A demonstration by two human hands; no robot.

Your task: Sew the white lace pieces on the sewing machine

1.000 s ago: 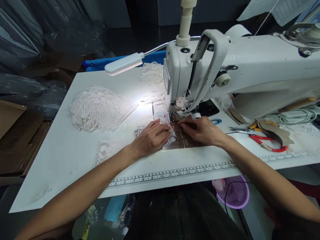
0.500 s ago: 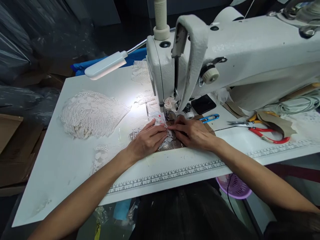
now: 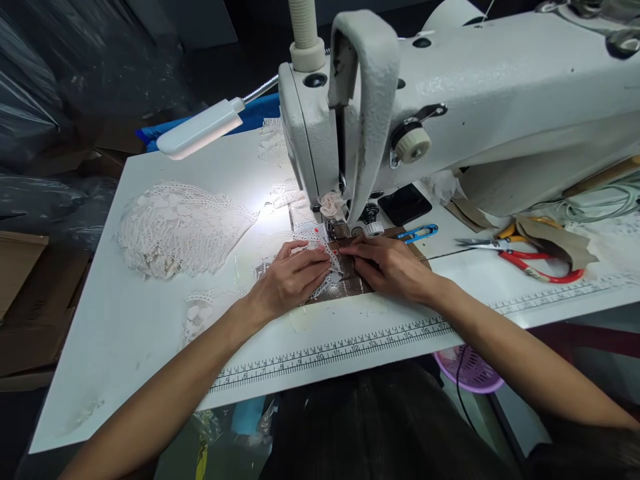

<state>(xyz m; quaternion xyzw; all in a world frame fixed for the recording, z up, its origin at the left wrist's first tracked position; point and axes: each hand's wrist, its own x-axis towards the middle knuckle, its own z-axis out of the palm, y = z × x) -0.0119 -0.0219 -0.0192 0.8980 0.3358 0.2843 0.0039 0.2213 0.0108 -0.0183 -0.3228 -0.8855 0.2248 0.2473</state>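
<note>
White openwork lace piece (image 3: 333,262) lies near the white sewing machine (image 3: 311,133) beneath the flattened left hand (image 3: 290,280); the right hand (image 3: 393,265) has shifted to its edge, pinch unclear, apparently helping steady it.

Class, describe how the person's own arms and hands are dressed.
The left hand and right hand are bare: no gloves, rings or watch show. Both forearms are uncovered, and a dark sleeve shows near the right elbow.

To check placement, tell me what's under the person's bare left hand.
White openwork lace sticks out from under the left hand; what lies directly beneath it is covered.
</note>
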